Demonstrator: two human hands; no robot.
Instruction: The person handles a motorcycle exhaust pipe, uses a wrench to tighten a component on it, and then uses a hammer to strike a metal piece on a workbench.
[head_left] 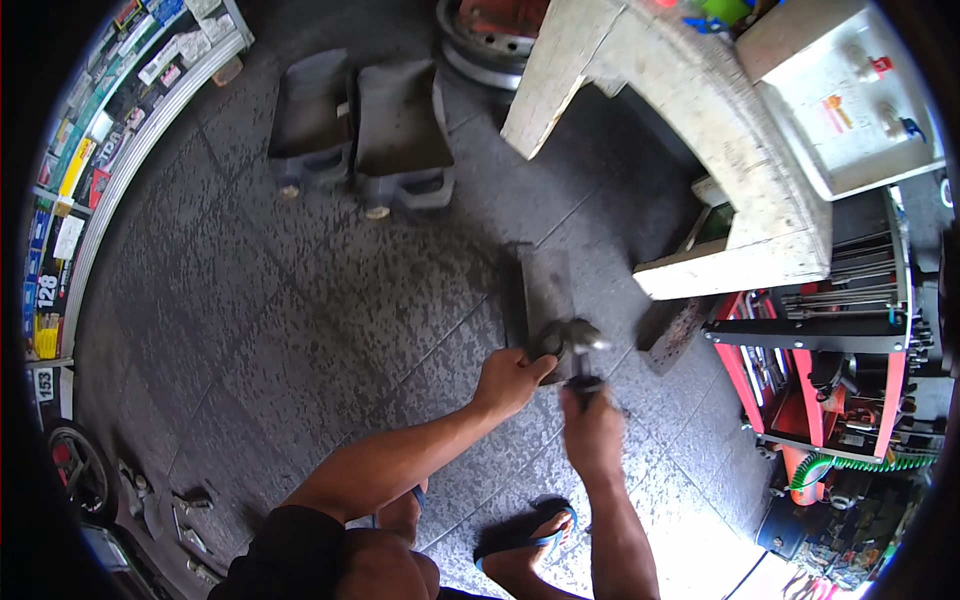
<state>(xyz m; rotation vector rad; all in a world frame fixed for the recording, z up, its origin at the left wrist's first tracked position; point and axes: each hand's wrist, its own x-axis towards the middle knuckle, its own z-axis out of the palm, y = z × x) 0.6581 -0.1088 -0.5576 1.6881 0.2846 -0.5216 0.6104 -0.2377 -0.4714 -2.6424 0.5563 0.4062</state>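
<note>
My right hand [592, 435] is wrapped round the dark handle of a hammer [583, 338], whose metal head is blurred at the far end. Just left of the hammer head, my left hand [510, 383] pinches a small dark, roundish part [551, 338] between thumb and fingers. That part is at the near end of a grey metal block [548, 280] lying on the floor. The hammer head overlaps it in view, and I cannot tell whether they touch.
Two dark drain pans [405, 125] lie at the far side. A worn pale workbench [690, 70] stands at the far right, beside a red tool cart [735, 375]. Shelves of boxes [95, 150] line the left. Loose tools [190, 525] lie near left; a metal piece [672, 330] sits by the cart.
</note>
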